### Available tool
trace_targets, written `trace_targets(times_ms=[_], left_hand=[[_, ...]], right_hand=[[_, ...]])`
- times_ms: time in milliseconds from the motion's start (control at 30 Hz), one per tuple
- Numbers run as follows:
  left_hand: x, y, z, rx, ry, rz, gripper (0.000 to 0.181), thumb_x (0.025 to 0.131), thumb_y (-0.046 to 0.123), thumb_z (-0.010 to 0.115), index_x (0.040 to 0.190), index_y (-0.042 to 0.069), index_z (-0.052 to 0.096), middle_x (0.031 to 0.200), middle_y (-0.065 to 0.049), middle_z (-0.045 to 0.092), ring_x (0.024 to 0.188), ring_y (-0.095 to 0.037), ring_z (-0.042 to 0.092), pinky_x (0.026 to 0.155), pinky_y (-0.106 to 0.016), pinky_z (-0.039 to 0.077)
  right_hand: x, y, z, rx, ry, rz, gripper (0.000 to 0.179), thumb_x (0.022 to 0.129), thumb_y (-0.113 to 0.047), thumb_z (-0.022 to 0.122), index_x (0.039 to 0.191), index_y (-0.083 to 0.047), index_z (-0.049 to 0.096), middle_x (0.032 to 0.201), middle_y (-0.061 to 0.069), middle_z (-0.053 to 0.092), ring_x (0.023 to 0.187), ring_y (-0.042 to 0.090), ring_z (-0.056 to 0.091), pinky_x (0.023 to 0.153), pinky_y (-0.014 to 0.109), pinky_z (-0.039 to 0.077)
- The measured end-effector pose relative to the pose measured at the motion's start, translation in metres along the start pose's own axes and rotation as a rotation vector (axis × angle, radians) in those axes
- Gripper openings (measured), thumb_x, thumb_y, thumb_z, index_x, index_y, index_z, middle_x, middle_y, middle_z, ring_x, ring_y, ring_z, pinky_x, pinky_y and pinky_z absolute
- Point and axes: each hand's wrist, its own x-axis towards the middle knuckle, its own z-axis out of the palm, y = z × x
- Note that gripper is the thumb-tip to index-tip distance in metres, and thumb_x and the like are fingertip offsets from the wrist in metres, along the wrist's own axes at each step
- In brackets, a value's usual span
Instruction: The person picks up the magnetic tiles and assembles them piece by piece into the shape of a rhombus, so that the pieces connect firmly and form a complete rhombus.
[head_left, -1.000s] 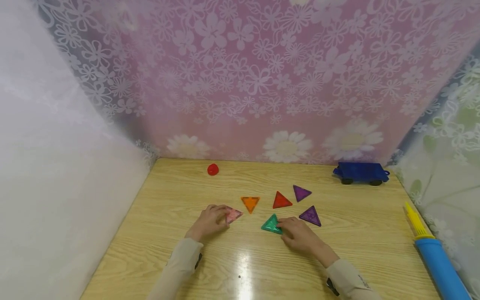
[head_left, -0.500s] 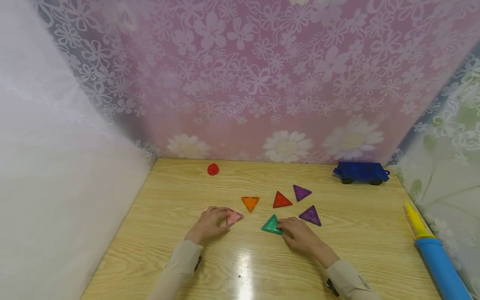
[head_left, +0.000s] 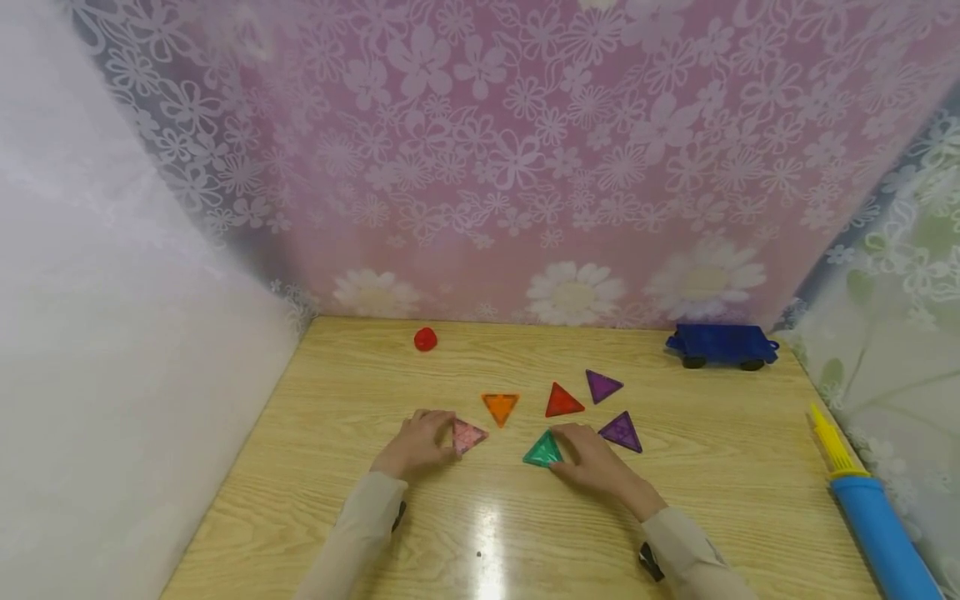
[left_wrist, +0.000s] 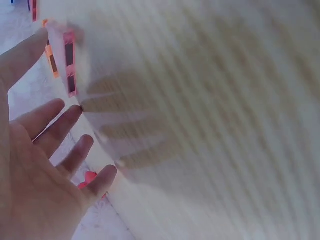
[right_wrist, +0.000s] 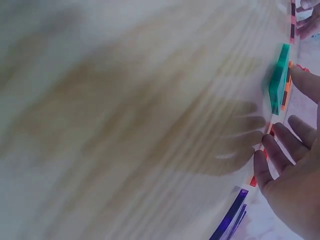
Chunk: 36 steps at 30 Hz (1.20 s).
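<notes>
A pink translucent triangle tile [head_left: 469, 435] lies flat on the wooden table, with my left hand [head_left: 418, 439] at its left edge. Thumb and fingers are spread there, fingertips right by the tile's corners; the left wrist view shows the fingers loosely extended beside the pink tile [left_wrist: 70, 62]. On the right, a green triangle tile [head_left: 543, 450] lies between the parted thumb and forefinger of my right hand [head_left: 600, 463]. In the right wrist view that hand's fingers are relaxed and apart, near the green tile [right_wrist: 279, 80].
Behind the hands lie an orange triangle tile [head_left: 500, 407], a red one [head_left: 563, 401] and two purple ones [head_left: 603, 386]. Farther back are a small red round piece [head_left: 425, 339] and a blue wheeled toy base [head_left: 722, 345]. A blue and yellow pump [head_left: 873, 517] lies along the right edge.
My right hand's fingers have moved off the top of the green tile and spread to its edge. The left hand has drawn slightly back from the pink tile, which shows more.
</notes>
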Motion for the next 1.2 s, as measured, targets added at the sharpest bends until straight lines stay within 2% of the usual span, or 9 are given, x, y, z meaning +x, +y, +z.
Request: trace_targets(times_ms=[133,267,500,667,900,1067,1200], left_hand=[[0.003,0.001,-0.004,-0.025,-0.018,-0.017,0.067,0.081,0.030,0.072,0.139,0.009,0.048,0.139,-0.008,0.049,0.127,-0.030,0.039,0.106,-0.053,0.028],[0.006,0.000,-0.006,-0.017,-0.031,0.003,0.064,0.080,0.023,0.074,0.137,0.009,0.050,0.138,-0.008,0.050,0.126,-0.030,0.040,0.105,-0.053,0.030],[0.011,-0.002,-0.004,-0.006,-0.067,0.041,0.062,0.081,0.019,0.076,0.136,0.010,0.050,0.141,-0.007,0.048,0.123,-0.033,0.039,0.102,-0.056,0.029],[0.013,0.001,-0.004,0.018,-0.085,0.037,0.063,0.080,0.019,0.076,0.137,0.011,0.050,0.140,-0.009,0.048,0.121,-0.035,0.041,0.099,-0.057,0.030],[0.013,0.007,-0.003,0.053,-0.082,0.032,0.065,0.075,0.021,0.081,0.134,0.012,0.054,0.131,-0.013,0.051,0.115,-0.035,0.043,0.093,-0.055,0.035],[0.009,0.008,0.005,0.027,-0.044,0.019,0.059,0.072,0.024,0.082,0.126,0.015,0.060,0.117,-0.009,0.050,0.103,-0.028,0.041,0.086,-0.045,0.034],[0.004,0.009,0.011,-0.033,-0.007,0.038,0.055,0.070,0.025,0.082,0.119,0.014,0.059,0.116,-0.007,0.051,0.102,-0.025,0.041,0.084,-0.043,0.032]], right_hand=[[0.009,0.002,0.001,-0.032,-0.012,0.023,0.061,0.083,-0.029,0.073,0.130,0.004,0.052,0.130,0.020,0.054,0.121,0.039,0.047,0.101,0.053,0.035],[0.014,0.003,0.001,-0.061,-0.032,0.044,0.062,0.082,-0.032,0.074,0.128,0.004,0.053,0.130,0.020,0.052,0.117,0.039,0.046,0.098,0.054,0.037],[0.016,0.000,-0.001,-0.068,-0.046,0.070,0.061,0.080,-0.032,0.076,0.127,0.002,0.056,0.130,0.019,0.051,0.114,0.039,0.045,0.095,0.055,0.039],[0.016,-0.001,0.000,-0.046,-0.038,0.064,0.059,0.080,-0.028,0.077,0.126,0.002,0.056,0.129,0.019,0.051,0.117,0.039,0.045,0.097,0.055,0.038],[0.015,-0.003,0.005,0.071,-0.051,0.080,0.060,0.081,-0.020,0.076,0.131,0.001,0.051,0.131,0.018,0.051,0.123,0.038,0.044,0.102,0.053,0.036],[0.015,-0.004,0.007,0.095,-0.061,0.082,0.063,0.082,-0.018,0.075,0.136,-0.002,0.047,0.122,0.015,0.057,0.109,0.029,0.053,0.093,0.049,0.044],[0.014,-0.006,0.008,0.104,-0.072,0.057,0.064,0.083,-0.016,0.073,0.139,-0.002,0.044,0.117,0.013,0.059,0.102,0.024,0.056,0.088,0.044,0.047]])
